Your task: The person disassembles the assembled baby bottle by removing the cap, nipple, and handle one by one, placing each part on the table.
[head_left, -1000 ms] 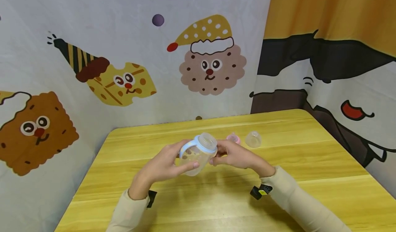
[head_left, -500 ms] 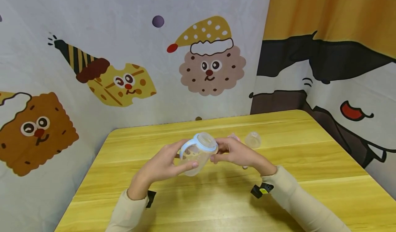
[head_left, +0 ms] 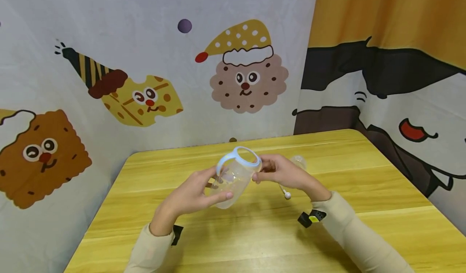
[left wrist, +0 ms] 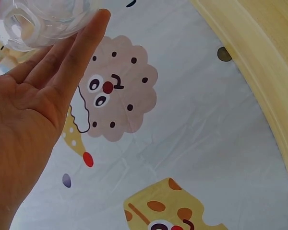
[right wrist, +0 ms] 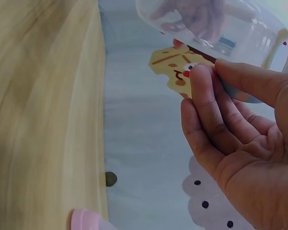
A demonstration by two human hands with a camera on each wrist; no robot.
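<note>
A clear baby bottle [head_left: 233, 188] tilts above the table, its neck end up and to the right. My left hand [head_left: 193, 192] holds its body, thumb in front and fingers behind. Around the top sits a light blue handle ring [head_left: 226, 158], raised so that its round opening shows. My right hand [head_left: 282, 172] pinches this ring on its right side; in the right wrist view the thumb [right wrist: 252, 79] and fingertips meet on its blue edge. The bottle's clear base [left wrist: 43, 24] appears in the left wrist view.
On the wooden table [head_left: 153, 176], behind my right hand, lies a clear dome cap [head_left: 299, 162], partly hidden. A thin straw with a white ball end [head_left: 287, 195] is below that hand. A pink ring [right wrist: 86, 220] shows in the right wrist view. A printed cloth [head_left: 164, 54] hangs behind.
The blue ring has risen from the bottle's neck, lifted by my right hand, which has moved slightly up and right. The straw's white ball has come into fuller view. My left hand stays put.
</note>
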